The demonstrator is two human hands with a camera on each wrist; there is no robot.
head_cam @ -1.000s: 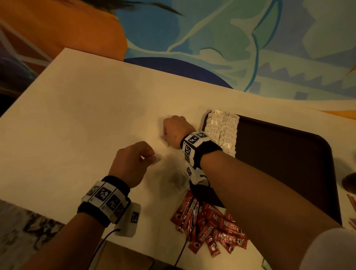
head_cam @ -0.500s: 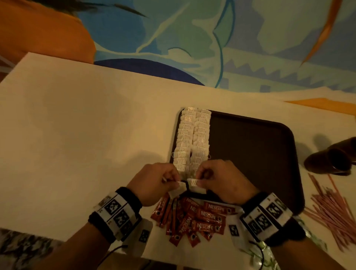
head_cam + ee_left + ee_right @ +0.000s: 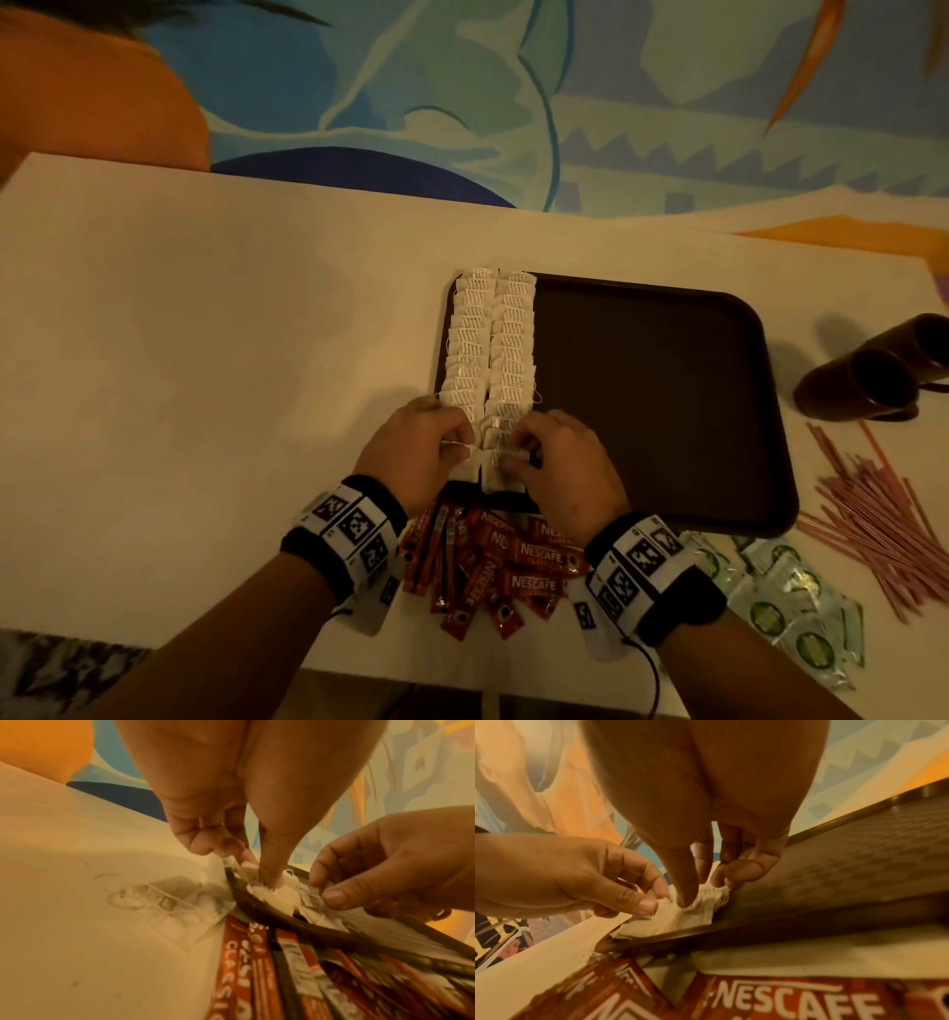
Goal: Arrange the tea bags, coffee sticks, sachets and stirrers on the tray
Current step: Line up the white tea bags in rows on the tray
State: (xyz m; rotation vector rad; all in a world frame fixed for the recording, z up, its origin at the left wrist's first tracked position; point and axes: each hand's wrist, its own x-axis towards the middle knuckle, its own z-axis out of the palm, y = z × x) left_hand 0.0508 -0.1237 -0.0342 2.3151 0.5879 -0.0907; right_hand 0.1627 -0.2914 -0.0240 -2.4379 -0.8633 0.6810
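The step in hand looks like seating the last two tea bags at the near end of the two white rows that run down the left side of the tray (image 3: 667, 411). The left hand (image 3: 416, 452) pinches the near tea bag of the left row (image 3: 468, 468) between thumb and fingertip, and the right hand (image 3: 557, 462) pinches the near tea bag of the right row (image 3: 497, 475) the same way, both bags lying just inside the tray's near rim. To do it well, each bag should probably be laid flat so it overlaps the bag beyond it as the others do, kept square to its row, with its string and tag tucked on top, not trailing over the rim. A light grip matters, since the paper crumples easily, and a careless nudge could shift the tea bags (image 3: 490, 339) already set. The coffee sticks (image 3: 503, 570) lie in a loose heap on the desk (image 3: 205, 385) just off the tray's near rim; the green sachets (image 3: 791, 596) and the stirrers (image 3: 873, 519) lie off its near right corner, not yet arranged.
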